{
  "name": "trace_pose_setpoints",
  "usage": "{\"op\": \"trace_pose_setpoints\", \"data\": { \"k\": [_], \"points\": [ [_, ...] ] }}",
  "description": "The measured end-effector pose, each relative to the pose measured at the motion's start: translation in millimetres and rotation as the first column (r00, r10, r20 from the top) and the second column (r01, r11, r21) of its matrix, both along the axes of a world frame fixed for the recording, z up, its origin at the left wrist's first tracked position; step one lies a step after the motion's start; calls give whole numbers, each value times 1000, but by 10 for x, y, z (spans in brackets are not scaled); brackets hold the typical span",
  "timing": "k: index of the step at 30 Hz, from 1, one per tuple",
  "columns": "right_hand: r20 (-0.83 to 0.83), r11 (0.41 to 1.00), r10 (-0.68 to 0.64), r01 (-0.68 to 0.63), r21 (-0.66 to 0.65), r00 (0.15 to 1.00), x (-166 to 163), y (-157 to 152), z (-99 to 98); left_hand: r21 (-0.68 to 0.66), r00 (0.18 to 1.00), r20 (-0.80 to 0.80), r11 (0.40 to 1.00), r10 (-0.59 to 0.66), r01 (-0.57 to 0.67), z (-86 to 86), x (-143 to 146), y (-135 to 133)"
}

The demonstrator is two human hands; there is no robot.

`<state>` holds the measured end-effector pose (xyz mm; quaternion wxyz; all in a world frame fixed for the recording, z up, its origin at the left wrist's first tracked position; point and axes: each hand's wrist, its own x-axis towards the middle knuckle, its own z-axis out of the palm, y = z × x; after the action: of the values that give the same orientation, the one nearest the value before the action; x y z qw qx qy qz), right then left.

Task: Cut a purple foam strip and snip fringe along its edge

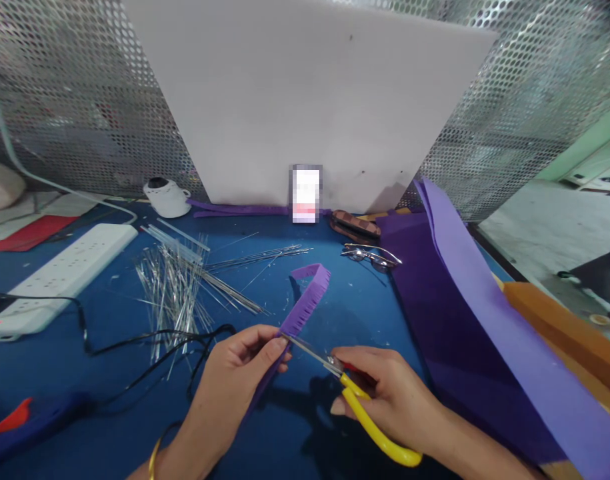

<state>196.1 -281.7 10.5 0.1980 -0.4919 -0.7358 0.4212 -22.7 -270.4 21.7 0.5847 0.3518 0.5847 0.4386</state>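
Note:
My left hand (252, 363) pinches a purple strip (307, 303) between thumb and fingers. The strip has a row of short cuts along one edge, and its far end curls over above the table. Its other end hangs down behind my left hand. My right hand (385, 383) grips a pair of scissors (379, 430) with yellow handles, one handle partly hidden by the fingers. The narrow scissor blades point left and meet the strip's edge right beside my left thumb. Whether the blades are fully closed is hard to tell.
A bundle of thin wires (179, 293) and a black cable lie left, near a white power strip (69, 273). A white mug (167, 198), a lit phone (305, 193), a glasses case (355, 227) and eyeglasses (369, 257) stand behind. Purple sheets (465, 320) lie right.

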Motion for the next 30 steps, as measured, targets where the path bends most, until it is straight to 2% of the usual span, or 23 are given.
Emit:
{"op": "trace_pose_setpoints", "data": {
  "k": [9,16,25,30],
  "points": [
    [-2,999,-2,2,37,1000,-2,18,-13,16,998,21,999,-52,51,-100,-67,-6],
    [-8,999,4,-4,49,1000,-11,15,2,39,999,-33,998,-40,41,-60,-49,-9],
    [-4,1000,-6,6,25,1000,-17,9,-12,37,999,5,998,-49,48,-128,-60,-16],
    [17,1000,-11,11,11,1000,-21,-3,0,51,999,-12,997,-50,50,-90,-42,-19]
  ]
}}
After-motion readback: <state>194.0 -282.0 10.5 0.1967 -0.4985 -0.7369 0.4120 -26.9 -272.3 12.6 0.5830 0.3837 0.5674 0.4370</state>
